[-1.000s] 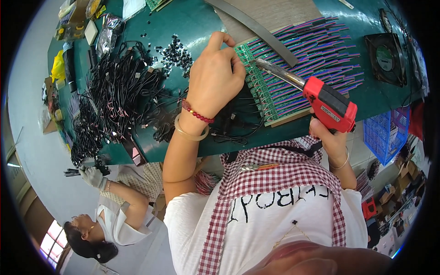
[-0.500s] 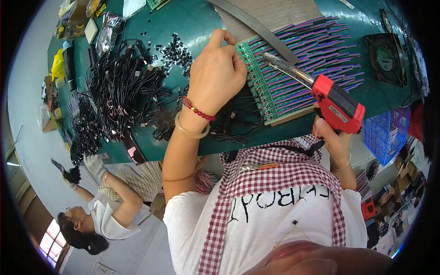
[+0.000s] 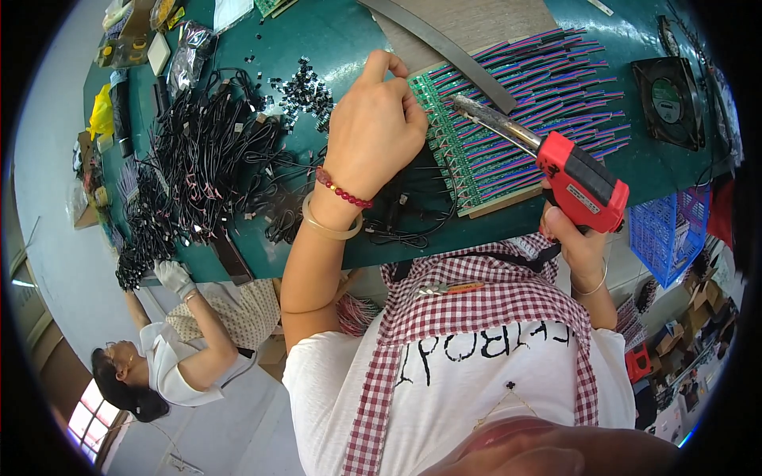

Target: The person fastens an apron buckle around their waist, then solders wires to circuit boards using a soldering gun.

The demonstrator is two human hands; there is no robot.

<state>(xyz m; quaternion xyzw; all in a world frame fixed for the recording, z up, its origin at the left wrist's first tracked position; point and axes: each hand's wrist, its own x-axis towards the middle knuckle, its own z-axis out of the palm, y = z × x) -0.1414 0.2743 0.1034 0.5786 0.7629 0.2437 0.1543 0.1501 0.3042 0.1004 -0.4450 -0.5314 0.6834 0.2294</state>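
Boards: green strips (image 3: 468, 151) lie in a row on a wooden board on the worktop (image 3: 333, 40), purple wires (image 3: 556, 71) fanning off to the right.
Iron: red soldering gun (image 3: 575, 182), metal tip (image 3: 464, 103) over the strips' upper left end.
Right hand (image 3: 575, 242): grip clenched round the gun's handle at the worktop's near edge.
Left hand (image 3: 373, 127): palm down, fingertips pressing the strips' left end; whether the grip pinches anything cannot be told.
Left: black cables (image 3: 198, 174) piled, small black parts (image 3: 305, 91) beside them.
Right: black fan (image 3: 671, 103), blue basket (image 3: 663, 234).
Below left: another person's gloved hand (image 3: 173, 278) at the cables.
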